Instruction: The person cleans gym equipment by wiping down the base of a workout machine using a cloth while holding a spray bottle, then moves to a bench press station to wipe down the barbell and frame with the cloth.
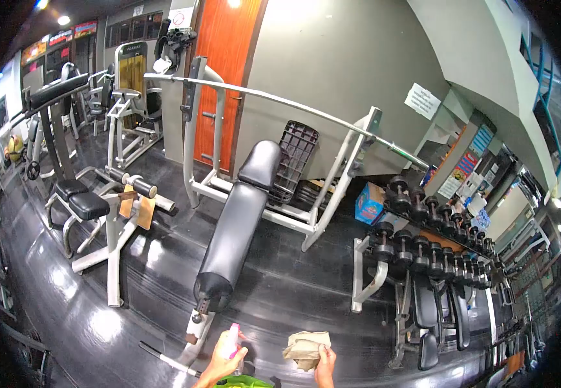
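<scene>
Remotely, I see my left fingers [240,354] grasping a pink-topped bottle [232,337]; to their right, my right fingers [325,354] pinch a tan cloth [305,346]. Beyond the left fingers stretches a long black cushion [230,226]; beyond and rightward of the right fingers, racked dumbbells [421,251].

Ceiling lamps [63,20] blaze upper left, white glare splashes across the glossy dark floor [293,284], and everything bends towards blackened, fisheye edges!

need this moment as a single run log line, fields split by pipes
left hand: holds pink-topped bottle | right hand: grips beige cloth | ahead: black padded bench | right side: racked dumbbells
</scene>
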Demonstrator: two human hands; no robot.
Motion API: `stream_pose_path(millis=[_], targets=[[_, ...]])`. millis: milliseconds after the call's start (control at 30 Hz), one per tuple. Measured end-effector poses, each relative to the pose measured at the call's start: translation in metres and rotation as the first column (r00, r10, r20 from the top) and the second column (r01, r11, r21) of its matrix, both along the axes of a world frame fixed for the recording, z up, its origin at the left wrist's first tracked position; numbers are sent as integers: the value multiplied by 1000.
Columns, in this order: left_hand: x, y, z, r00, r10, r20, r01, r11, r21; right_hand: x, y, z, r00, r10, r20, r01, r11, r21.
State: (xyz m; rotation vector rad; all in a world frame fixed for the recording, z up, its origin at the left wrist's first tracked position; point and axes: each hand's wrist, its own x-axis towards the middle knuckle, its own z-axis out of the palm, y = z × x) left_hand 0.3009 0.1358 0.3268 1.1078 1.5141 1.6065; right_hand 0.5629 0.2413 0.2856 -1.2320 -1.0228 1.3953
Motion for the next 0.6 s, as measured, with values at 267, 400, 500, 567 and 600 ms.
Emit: stream_pose_path(millis=[267, 400, 500, 567, 600], targets=[[-34, 96, 13, 989, -51, -142, 61, 996, 62, -27, 105, 19, 984, -97, -153, 98, 995, -1], [-49, 141, 29, 968, 25, -248, -9, 998, 66, -46, 148, 21, 949, -75, -305, 74, 997, -15], [-63, 174, 29, 948, 56, -313, -46, 998, 39, -58, 186, 20, 882, -68, -466, 26, 995, -95], [-71, 197, 23, 959, 62, -276, -59, 998, 21, -61, 212, 16, 752, -66, -656, -75, 980, -186], [-74, 208, 27, 970, 38, -240, -54, 997, -62, -69, 223, 38, 752, -23, -659, -130, 975, -182]])
